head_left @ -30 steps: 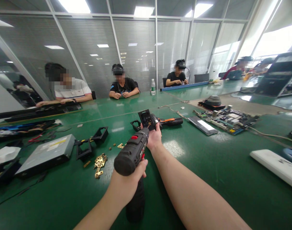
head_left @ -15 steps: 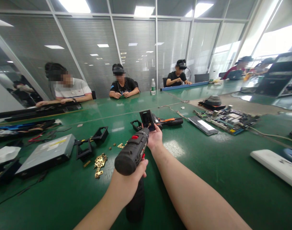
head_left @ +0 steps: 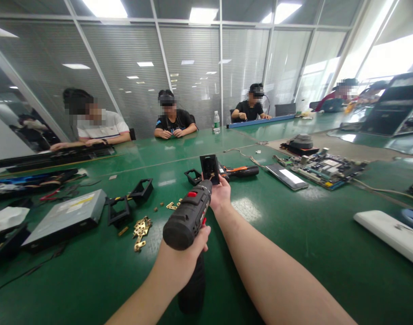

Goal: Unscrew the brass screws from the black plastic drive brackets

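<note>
Fingers: left hand (head_left: 184, 257) is wrapped tight around the grip of the cordless drill (head_left: 187, 216); right hand (head_left: 221, 194) is pinched on the small black part (head_left: 210, 168), thumb and fingertips closed on its lower edge.
Far left: grey drive box (head_left: 66, 219) lies flat on the green table (head_left: 294, 243), at about 9 o'clock from the drill.
Left of centre: two empty black frames (head_left: 130, 203) rest just beside the box, with a scatter of brass pieces (head_left: 141, 230) at about 8 o'clock from the drill's nose.
Drill: body points away from the camera toward 1 o'clock, its nose meeting the black part; handle hangs down over the table.
Black part: held upright above the table, straight ahead at 12 o'clock, near centre.
Behind it: another black frame (head_left: 192, 176) and an orange-and-black screwdriver (head_left: 242, 171) lie on the table.
Right: circuit board (head_left: 323, 168) at about 2 o'clock, white flat device (head_left: 389, 237) at 3 o'clock, well apart from the hands.
Far side: other people (head_left: 172, 119) sit along the table's far edge.
</note>
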Available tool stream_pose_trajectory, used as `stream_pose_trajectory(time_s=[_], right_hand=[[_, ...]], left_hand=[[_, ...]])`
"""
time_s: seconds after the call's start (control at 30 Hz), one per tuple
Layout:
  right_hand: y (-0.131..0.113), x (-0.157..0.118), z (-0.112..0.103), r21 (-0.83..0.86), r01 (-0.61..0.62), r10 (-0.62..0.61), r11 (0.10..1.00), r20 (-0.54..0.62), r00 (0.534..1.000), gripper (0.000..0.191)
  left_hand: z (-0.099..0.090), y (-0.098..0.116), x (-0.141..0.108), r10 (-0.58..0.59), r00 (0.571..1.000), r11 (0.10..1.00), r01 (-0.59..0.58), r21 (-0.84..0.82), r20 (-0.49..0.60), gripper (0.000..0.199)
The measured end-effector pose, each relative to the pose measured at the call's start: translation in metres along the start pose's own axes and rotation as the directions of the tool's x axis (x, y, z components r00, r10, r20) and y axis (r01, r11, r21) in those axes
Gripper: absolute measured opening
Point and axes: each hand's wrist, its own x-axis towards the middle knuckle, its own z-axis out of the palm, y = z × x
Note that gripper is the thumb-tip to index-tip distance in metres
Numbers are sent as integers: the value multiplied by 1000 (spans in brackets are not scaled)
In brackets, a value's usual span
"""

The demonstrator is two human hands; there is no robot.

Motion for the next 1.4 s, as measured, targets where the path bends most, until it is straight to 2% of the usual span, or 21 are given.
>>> stream_pose_trajectory(time_s=[0.2, 0.4, 0.83, 1.4], right_hand=[[-3, -5, 5, 32, -7, 6, 999, 30, 1000, 39], [-6, -8, 7, 46, -7, 4, 999, 56, 998, 34], [-8, -5, 2, 51, -3, -2, 999, 85, 996, 23], [-4, -3, -3, -36, 18, -13, 999, 149, 989, 29]], left_hand=[[3, -5, -1, 24, 999, 1000, -24, 3, -35, 24], [0, 2, -5, -12, 1000, 999, 11, 35, 11, 26], [1, 6, -6, -27, 999, 1000, 27, 0, 20, 25], [1, 6, -7, -15, 1000, 999, 14, 45, 9, 27]])
